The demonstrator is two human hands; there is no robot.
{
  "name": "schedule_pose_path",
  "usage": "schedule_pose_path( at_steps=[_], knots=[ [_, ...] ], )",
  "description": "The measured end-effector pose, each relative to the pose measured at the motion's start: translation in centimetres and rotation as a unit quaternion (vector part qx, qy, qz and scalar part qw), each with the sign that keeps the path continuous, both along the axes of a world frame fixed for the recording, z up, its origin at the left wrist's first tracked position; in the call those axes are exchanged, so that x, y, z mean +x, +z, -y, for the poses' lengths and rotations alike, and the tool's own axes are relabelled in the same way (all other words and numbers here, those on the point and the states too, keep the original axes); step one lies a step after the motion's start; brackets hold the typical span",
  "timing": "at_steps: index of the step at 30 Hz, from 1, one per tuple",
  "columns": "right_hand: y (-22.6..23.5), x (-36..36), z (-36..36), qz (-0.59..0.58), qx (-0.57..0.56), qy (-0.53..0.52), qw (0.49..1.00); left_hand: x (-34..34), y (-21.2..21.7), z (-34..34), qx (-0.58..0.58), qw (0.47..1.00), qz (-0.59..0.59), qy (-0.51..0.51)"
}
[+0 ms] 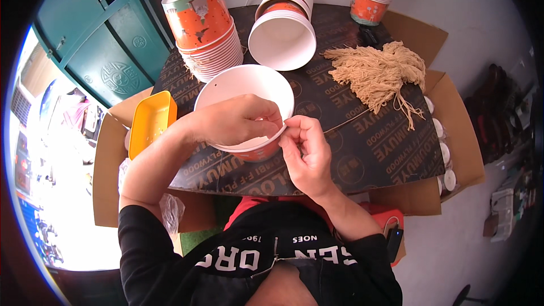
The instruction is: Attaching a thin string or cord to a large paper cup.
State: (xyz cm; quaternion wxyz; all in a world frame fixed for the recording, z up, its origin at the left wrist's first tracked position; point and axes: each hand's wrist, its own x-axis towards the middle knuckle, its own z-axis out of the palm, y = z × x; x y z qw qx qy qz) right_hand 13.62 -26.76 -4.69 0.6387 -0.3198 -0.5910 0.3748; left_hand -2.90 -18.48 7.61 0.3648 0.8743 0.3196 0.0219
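Observation:
A white-lined paper bucket (249, 79) with an orange outside stands in front of me on the dark table, its mouth tilted toward me. My left hand (243, 119) reaches over into it, fingers curled close to the inside of the right rim; its fingertips are partly hidden. At the outside of that rim, my right hand (306, 150) is pinched together, thumb against forefinger. A thin beige cord (348, 121) runs across the table from a loose bundle of cords (379, 73) to the right hand. A small dark hole shows in the bucket's far left wall.
Behind the bucket are a tall stack of orange paper buckets (207, 28) and several nested ones lying sideways (281, 39). Another stack (371, 0) rises at the back right. A yellow tray (152, 116) sits at the left edge. Cardboard boxes (459, 136) flank the table (391, 158).

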Motion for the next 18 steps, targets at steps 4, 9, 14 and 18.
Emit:
schedule_pose_path(
  at_steps=[4,9,14,18],
  knots=[
    [0.1,0.1,0.1,0.006,0.01,0.001,1.0,-0.1,-0.2,-0.1,0.003,1.0,0.012,-0.005],
    [-0.5,0.0,0.3,-0.025,0.03,0.005,0.999,-0.5,-0.4,0.0,0.016,0.999,0.034,0.012],
    [-1.0,-0.1,1.5,-0.058,-0.012,-0.034,0.998,-0.8,-0.7,2.2,0.184,0.958,0.125,0.179],
    [-0.1,0.6,2.7,-0.093,-0.004,-0.032,0.995,-0.5,-0.4,5.3,0.443,0.886,0.127,0.056]
  ],
)
